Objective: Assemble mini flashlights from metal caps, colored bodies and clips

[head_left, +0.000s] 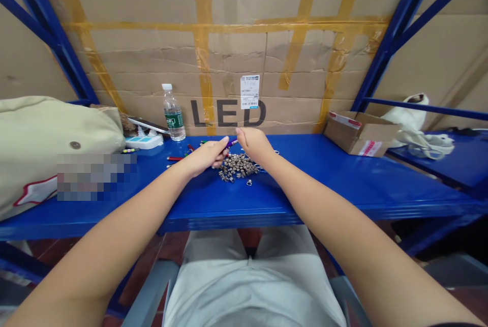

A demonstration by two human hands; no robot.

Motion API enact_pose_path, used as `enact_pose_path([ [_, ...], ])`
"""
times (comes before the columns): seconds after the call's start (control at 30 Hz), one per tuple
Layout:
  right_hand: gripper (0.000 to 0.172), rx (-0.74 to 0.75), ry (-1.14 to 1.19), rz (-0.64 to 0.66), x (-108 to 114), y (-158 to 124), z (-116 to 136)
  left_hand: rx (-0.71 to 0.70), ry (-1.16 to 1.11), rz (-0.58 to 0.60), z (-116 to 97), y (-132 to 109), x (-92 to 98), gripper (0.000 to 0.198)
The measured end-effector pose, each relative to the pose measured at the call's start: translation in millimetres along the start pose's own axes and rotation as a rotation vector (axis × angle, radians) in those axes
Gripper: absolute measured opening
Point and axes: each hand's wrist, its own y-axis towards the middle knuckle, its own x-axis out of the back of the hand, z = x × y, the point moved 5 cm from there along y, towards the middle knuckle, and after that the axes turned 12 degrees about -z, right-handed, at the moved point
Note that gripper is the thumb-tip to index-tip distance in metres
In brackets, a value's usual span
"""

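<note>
Head view: both hands meet just above the far edge of a pile of metal pieces (238, 165). The left hand (212, 156) pinches a purple pen (231, 143) between thumb and curled fingers; the right hand (252, 143) is folded shut about the pen's other end, its fingertips hidden. The pen lies crosswise above the pile, its long axis running left to right and rising slightly toward the right hand; which end bears the tip cannot be told. One loose metal piece (249, 182) rests apart on the near side of the pile; a red pen (175, 158) lies to its left. Containers: beyond the pile and to its left stands an upright, capped clear bottle (174, 119), its fill level indistinct. Far left of the pile, a cream bag (57, 131) conceals its contents. Well right of the pile sits a cardboard box (343, 138), its interior unseen, beside a white bag (423, 143).
</note>
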Motion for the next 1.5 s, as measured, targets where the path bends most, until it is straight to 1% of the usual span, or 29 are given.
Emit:
enact_pose_path([
  [0.03, 0.032, 0.009, 0.000, -0.021, 1.0, -0.1, 0.7, 0.022, -0.047, 0.022, 1.3, -0.2, -1.3, 0.049],
  [0.07, 0.032, 0.001, 0.021, -0.043, 1.5, -0.2, 0.7, 0.008, -0.052, 0.007, 1.5, 0.2, -0.7, 0.048],
  [0.1, 0.032, -0.024, 0.062, -0.064, 1.3, -0.3, -0.2, -0.042, -0.017, -0.040, 0.5, 1.0, 1.5, 0.044],
  [0.17, 0.034, -0.117, 0.180, -0.084, -1.5, -0.9, -4.8, -0.223, 0.136, -0.183, -5.5, 1.7, 7.6, 0.033],
  [0.2, 0.035, -0.176, 0.240, -0.081, -4.0, -1.3, -8.3, -0.322, 0.226, -0.252, -9.6, 0.9, 9.9, 0.032],
  [0.27, 0.037, -0.288, 0.335, -0.048, -10.1, -2.3, -15.4, -0.478, 0.380, -0.332, -17.0, -1.9, 11.3, 0.029],
  [0.33, 0.038, -0.358, 0.394, -0.008, -15.1, -3.2, -20.2, -0.543, 0.466, -0.355, -22.1, -4.2, 11.3, 0.021],
  [0.43, 0.039, -0.391, 0.431, 0.020, -17.3, -3.7, -21.1, -0.557, 0.503, -0.374, -27.6, -7.4, 12.5, 0.023],
  [0.5, 0.038, -0.373, 0.428, -0.002, -14.1, -3.4, -18.2, -0.531, 0.486, -0.363, -28.7, -8.5, 12.4, 0.026],
  [0.53, 0.038, -0.350, 0.421, -0.021, -11.5, -3.1, -15.9, -0.495, 0.451, -0.353, -27.8, -8.4, 12.3, 0.030],
  [0.63, 0.037, -0.229, 0.362, -0.070, -3.8, -1.8, -7.1, -0.293, 0.233, -0.284, -18.8, -5.4, 10.7, 0.054],
  [0.67, 0.036, -0.186, 0.338, -0.072, -2.7, -1.5, -4.5, -0.222, 0.151, -0.250, -15.2, -4.2, 9.2, 0.058],
  [0.7, 0.036, -0.152, 0.319, -0.068, -2.5, -1.3, -2.6, -0.169, 0.085, -0.220, -12.4, -3.3, 7.8, 0.059],
  [0.77, 0.035, -0.125, 0.298, -0.047, -4.2, -1.0, -2.0, -0.132, 0.033, -0.183, -10.6, -2.1, 6.4, 0.056],
  [0.83, 0.036, -0.133, 0.267, 0.007, -8.0, -1.1, -4.9, -0.158, 0.090, -0.194, -12.0, -1.9, 8.0, 0.053],
  [0.9, 0.037, -0.144, 0.202, 0.101, -12.8, -2.0, -9.8, -0.204, 0.214, -0.186, -13.9, -2.3, 8.9, 0.051],
  [1.0, 0.037, -0.153, 0.075, 0.246, -18.0, -4.6, -19.2, -0.264, 0.409, -0.101, -12.6, -2.1, 5.8, 0.047],
  [1.07, 0.039, -0.172, 0.009, 0.297, -19.5, -5.8, -26.3, -0.322, 0.521, -0.034, -9.3, -1.0, 2.2, 0.045],
  [1.17, 0.039, -0.195, -0.043, 0.325, -20.4, -6.3, -35.0, -0.420, 0.627, 0.024, -3.9, 1.4, -1.6, 0.035],
  [1.27, 0.039, -0.180, -0.069, 0.344, -19.7, -6.6, -38.8, -0.499, 0.668, 0.029, -1.3, 3.3, -0.8, 0.026],
  [1.4, 0.041, -0.181, -0.066, 0.364, -17.2, -8.3, -40.3, -0.577, 0.675, 0.040, -2.2, 3.2, 1.8, 0.023],
  [1.5, 0.042, -0.189, -0.053, 0.387, -17.5, -9.8, -40.5, -0.598, 0.679, 0.035, -4.6, 2.2, 3.0, 0.022],
])
